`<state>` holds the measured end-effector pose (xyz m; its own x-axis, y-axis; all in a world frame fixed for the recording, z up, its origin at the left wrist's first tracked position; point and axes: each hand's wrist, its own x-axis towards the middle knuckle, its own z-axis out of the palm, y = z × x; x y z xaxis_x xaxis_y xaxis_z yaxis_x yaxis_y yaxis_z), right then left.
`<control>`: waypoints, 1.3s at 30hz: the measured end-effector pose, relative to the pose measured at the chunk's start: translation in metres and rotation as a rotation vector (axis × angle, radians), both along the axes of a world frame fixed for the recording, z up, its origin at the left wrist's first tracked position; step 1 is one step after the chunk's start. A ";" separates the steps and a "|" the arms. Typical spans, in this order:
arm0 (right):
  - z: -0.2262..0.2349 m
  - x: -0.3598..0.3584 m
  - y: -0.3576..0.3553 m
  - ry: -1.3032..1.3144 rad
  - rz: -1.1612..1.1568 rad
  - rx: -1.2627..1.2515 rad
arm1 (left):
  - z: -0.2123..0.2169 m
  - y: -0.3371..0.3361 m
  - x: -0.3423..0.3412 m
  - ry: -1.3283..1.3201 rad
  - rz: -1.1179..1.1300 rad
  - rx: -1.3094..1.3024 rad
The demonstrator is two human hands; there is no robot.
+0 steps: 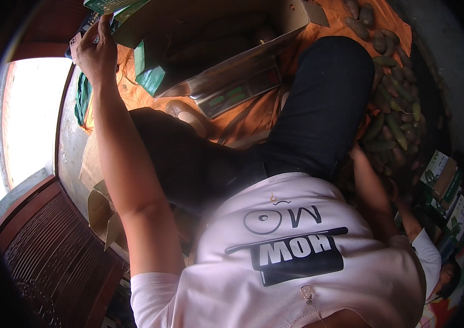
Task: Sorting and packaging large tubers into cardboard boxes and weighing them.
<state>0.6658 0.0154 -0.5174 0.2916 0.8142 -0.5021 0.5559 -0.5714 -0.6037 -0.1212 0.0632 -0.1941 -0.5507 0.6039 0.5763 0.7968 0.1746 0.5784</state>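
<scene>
Box (215, 33), big, brown and open-topped, sits at the top middle of the head view on a flat scale (237, 93), which rests on an orange mat (254, 117). The left hand (95, 49) reaches far out to the box's left corner. Its fingers are curled around a small dark flat thing (79, 38) with a pale edge; what it is cannot be made out. Green cartons (112, 5) lie just beyond the fingertips.

The right hand (355, 154) drops behind the person's dark-trousered knee (330, 87) into a heap of green fruit (396, 109). Only its heel shows, so whether the fingers are open or closed cannot be told.

The reach looks long and the grip is at the fingertips, so the dark thing could slip and fall among the cartons. A lean on the box would likely shift it on the scale. The bent knee blocks the straight line between fruit and box, so fruit carried across might knock it.

At lower right a co-worker's white sleeve (426, 251) and arm reach toward the same heap, so hands could collide there. Green-and-white packs (445, 175) are stacked at the right edge. A wooden door (51, 246) stands at lower left beside a bright opening.
</scene>
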 end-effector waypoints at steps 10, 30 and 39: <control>0.035 0.000 0.013 0.197 -0.216 -0.093 | 0.018 -0.002 0.017 -0.062 0.000 0.040; 0.285 -0.171 0.229 0.027 0.152 0.665 | 0.029 0.014 -0.006 -0.069 -0.102 -0.013; 0.391 -0.448 0.192 -0.259 1.564 0.583 | 0.014 -0.001 0.002 0.177 -0.219 -0.142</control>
<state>0.2177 0.2070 -0.1262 -0.8955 0.4277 -0.1232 0.4435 0.8336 -0.3292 -0.1192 0.0626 -0.1802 -0.2970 0.7785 0.5529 0.9105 0.0564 0.4097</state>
